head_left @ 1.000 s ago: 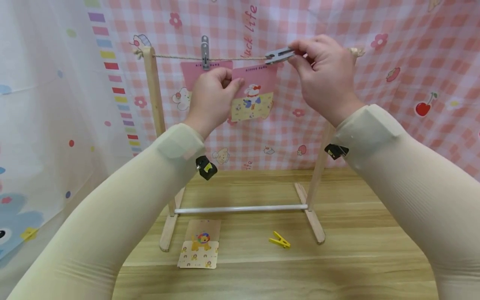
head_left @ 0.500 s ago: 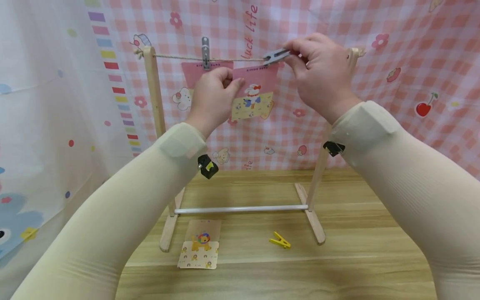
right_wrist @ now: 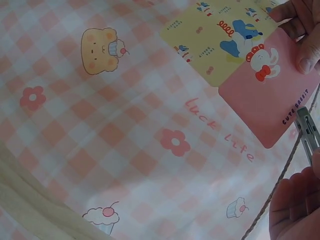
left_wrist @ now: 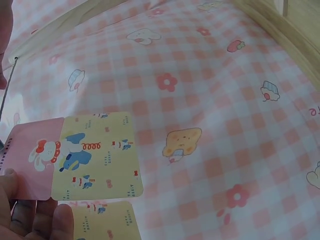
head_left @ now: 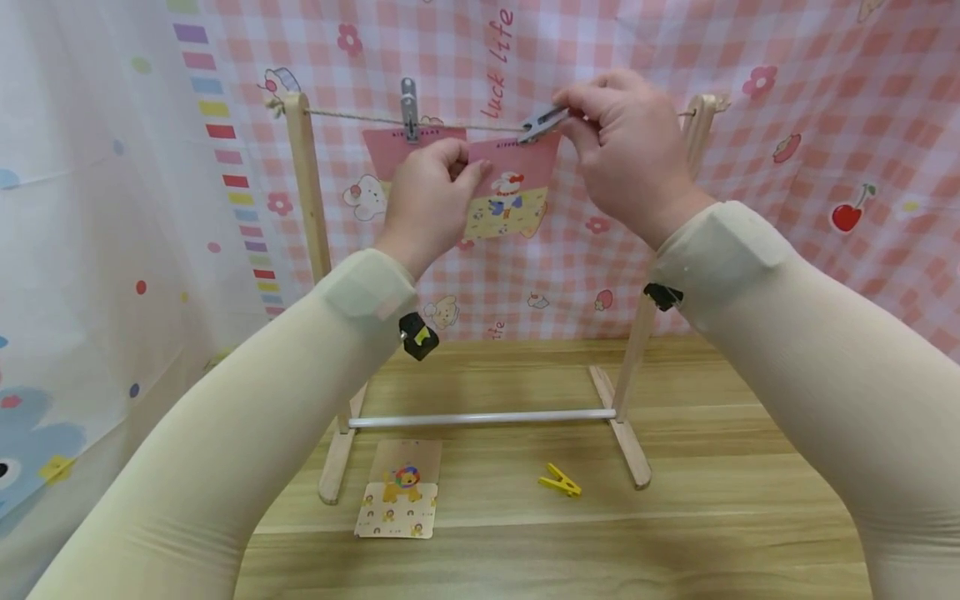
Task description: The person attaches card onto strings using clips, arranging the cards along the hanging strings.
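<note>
My left hand (head_left: pixel 435 200) pinches the left edge of a pink and yellow rabbit card (head_left: pixel 510 204) at the rope (head_left: pixel 345 116). The fingertips of my right hand (head_left: pixel 626 142) pinch the handle end of a grey clothespin (head_left: pixel 545 125), tilted with its tip at the card's top edge. In the right wrist view the clothespin (right_wrist: pixel 307 132) reaches over the rope and onto the card's lettered edge. A second pink card (head_left: pixel 384 150) hangs from an upright grey clothespin (head_left: pixel 409 108), partly hidden behind my left hand.
A wooden stand with a left post (head_left: pixel 307 183) and right post (head_left: pixel 697 133) carries the rope. A white bar (head_left: pixel 480 418) joins its feet. On the wooden table lie a lion card (head_left: pixel 397 492) and a yellow clothespin (head_left: pixel 560 481). A checked cloth (head_left: pixel 570 267) hangs behind.
My right hand has moved left with the grey clothespin, whose tip has come down over the card's top edge. The rope sags lower there. My left hand has barely moved.
</note>
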Demonstrator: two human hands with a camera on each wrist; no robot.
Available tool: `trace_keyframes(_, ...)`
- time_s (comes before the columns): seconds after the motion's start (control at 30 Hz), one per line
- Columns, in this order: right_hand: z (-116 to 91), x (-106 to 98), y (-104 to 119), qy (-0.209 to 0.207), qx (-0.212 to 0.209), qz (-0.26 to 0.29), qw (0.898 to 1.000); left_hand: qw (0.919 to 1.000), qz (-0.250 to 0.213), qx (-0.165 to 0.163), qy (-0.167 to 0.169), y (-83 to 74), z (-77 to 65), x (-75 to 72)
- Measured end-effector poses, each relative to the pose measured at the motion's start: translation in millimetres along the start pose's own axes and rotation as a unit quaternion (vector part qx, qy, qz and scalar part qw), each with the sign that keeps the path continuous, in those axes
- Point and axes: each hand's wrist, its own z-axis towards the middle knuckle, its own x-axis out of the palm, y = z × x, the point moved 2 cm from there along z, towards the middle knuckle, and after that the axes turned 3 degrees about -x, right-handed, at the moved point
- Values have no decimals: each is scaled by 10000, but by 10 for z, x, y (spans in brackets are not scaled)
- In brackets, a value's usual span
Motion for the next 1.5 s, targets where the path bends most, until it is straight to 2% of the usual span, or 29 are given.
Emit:
trace_keyframes(0.5, -4, 53, 25, 151, -584, -238, 9979, 9999, 121, 8, 26, 57, -29, 22)
trace_keyframes(0.73, 2, 69, 49, 297, -559, -264, 9976, 9997, 222, 36, 9, 79, -34, 27)
trace_keyframes(1.07, 12, 108, 71, 375, -733, -222, 9964, 9994, 320, 97, 64, 84, -40, 39)
trace_keyframes(1.5, 11, 148, 90, 528, -659, -105, 9964, 9994, 318, 98, 113, 89, -46, 46)
